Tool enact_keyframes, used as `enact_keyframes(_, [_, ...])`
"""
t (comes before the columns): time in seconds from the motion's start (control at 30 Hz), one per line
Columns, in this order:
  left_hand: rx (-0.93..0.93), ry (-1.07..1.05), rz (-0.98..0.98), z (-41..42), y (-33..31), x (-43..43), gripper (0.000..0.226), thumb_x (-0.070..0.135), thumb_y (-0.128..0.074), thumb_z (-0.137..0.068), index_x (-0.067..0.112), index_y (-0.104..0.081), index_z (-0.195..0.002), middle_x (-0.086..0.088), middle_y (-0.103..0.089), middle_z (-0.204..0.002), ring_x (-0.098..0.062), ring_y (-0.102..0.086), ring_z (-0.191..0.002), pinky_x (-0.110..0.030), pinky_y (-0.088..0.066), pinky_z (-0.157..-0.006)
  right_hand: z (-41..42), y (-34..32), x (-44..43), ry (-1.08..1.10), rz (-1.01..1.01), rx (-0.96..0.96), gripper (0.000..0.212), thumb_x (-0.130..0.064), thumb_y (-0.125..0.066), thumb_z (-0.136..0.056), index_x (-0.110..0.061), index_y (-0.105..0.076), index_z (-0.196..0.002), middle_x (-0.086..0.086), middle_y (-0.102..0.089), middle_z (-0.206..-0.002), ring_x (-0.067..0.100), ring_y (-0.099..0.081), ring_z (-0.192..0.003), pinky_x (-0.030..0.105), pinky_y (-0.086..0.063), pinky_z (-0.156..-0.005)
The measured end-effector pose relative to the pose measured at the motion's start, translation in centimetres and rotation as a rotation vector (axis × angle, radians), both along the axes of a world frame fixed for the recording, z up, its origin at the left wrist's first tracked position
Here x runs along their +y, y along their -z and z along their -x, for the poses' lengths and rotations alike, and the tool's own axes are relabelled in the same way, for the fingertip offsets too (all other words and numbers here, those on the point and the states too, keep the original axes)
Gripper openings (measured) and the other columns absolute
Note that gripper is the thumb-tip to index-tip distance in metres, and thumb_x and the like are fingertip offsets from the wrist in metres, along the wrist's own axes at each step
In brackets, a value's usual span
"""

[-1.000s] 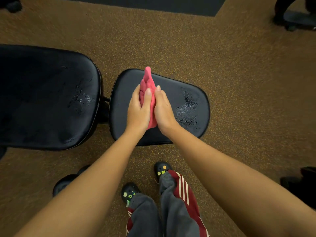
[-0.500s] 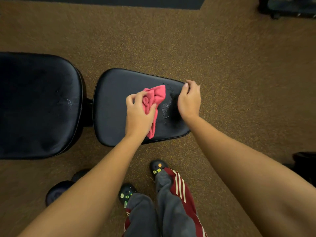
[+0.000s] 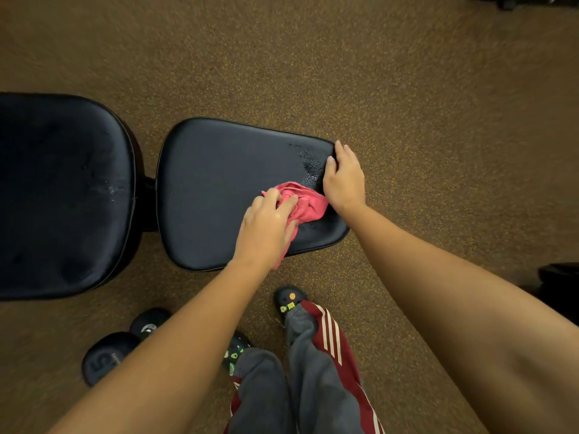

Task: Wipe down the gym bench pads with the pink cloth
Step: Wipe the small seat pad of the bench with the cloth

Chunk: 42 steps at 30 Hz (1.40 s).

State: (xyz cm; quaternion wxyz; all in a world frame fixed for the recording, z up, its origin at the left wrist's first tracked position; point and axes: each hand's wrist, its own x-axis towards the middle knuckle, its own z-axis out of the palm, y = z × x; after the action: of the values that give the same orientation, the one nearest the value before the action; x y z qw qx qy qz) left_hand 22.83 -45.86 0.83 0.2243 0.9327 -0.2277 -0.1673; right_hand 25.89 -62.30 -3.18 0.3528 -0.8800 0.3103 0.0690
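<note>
The left hand (image 3: 266, 227) pressed a bunched pink cloth (image 3: 305, 203) onto the small seat pad (image 3: 219, 189), fingers curled over the cloth and gripping it. The cloth lay toward the pad's right end, near its front edge, with one tail hanging over that front edge under the wrist. The right hand (image 3: 343, 180) rested on the pad's right edge at the far right corner, fingers spread flat and holding nothing, its heel touching the cloth. A patch of wet droplets (image 3: 308, 164) showed on the pad just left of that hand, close to the far right corner. The left and middle parts of the seat pad lay bare. A narrow gap separated this pad's left edge from the larger back pad (image 3: 62, 195), which ran off the left side of the view. Speckled brown floor (image 3: 313, 57) lay open beyond the far edge and to the right. Near the front, a dumbbell (image 3: 106, 358) sat on the floor beside the person's shoes (image 3: 289, 300).
</note>
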Motion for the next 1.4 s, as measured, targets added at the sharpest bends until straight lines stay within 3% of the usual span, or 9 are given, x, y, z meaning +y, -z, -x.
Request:
enact_keyframes(0.33, [0.008, -0.165, 0.049, -2.6, 0.4, -0.1, 0.034, 0.019, -0.059, -0.089, 0.009, -0.059, -0.122, -0.014, -0.048, -0.108, -0.031, -0.047, -0.1, -0.043, -0.043, -0.089, 0.0, 0.0, 0.7, 0.025, 0.041, -0.009, 0.047, -0.019, -0.03, -0.101, -0.01, -0.026, -0.147, 0.01, -0.023, -0.155, 0.024, -0.017, -0.144, 0.039, -0.011, -0.118])
enact_keyframes(0.63, [-0.025, 0.024, 0.056, -0.4, 0.5, 1.3, 0.031, 0.02, -0.063, -0.086, 0.008, -0.063, -0.114, -0.014, -0.052, -0.099, -0.033, -0.053, -0.091, -0.047, -0.049, -0.08, 0.3, 0.0, 0.1, -0.006, 0.014, -0.015, 0.046, -0.019, -0.03, -0.101, -0.011, -0.029, -0.147, 0.008, -0.026, -0.154, 0.021, -0.02, -0.143, 0.036, -0.015, -0.118])
enact_keyframes(0.9, [-0.003, -0.14, 0.067, -2.9, 0.6, 0.8, 0.034, 0.019, -0.06, -0.088, 0.008, -0.058, -0.121, -0.014, -0.047, -0.106, -0.03, -0.047, -0.1, -0.038, -0.041, -0.087, 0.7, 0.2, -0.6, -0.06, 0.033, -0.026, 0.046, -0.019, -0.032, -0.101, -0.012, -0.03, -0.146, 0.005, -0.028, -0.154, 0.02, -0.022, -0.142, 0.04, -0.019, -0.117])
enact_keyframes(1.17, [-0.032, 0.221, 0.042, 0.6, 0.5, 2.3, 0.036, 0.021, -0.069, -0.082, 0.007, -0.063, -0.115, -0.014, -0.056, -0.095, -0.031, -0.056, -0.084, -0.043, -0.052, -0.074, 0.7, 0.2, -0.5, -0.041, 0.014, -0.03, 0.046, -0.02, -0.032, -0.101, -0.012, -0.03, -0.146, 0.005, -0.028, -0.154, 0.02, -0.022, -0.142, 0.037, -0.018, -0.117])
enact_keyframes(1.4, [-0.018, -0.028, 0.043, -1.4, 0.7, 2.0, 0.036, 0.024, -0.06, -0.089, 0.01, -0.058, -0.122, -0.013, -0.048, -0.101, -0.029, -0.05, -0.094, -0.041, -0.046, -0.083, 0.5, 0.3, -0.5, -0.036, 0.008, -0.025, 0.046, -0.019, -0.032, -0.101, -0.011, -0.03, -0.146, 0.007, -0.028, -0.154, 0.022, -0.022, -0.143, 0.038, -0.017, -0.118])
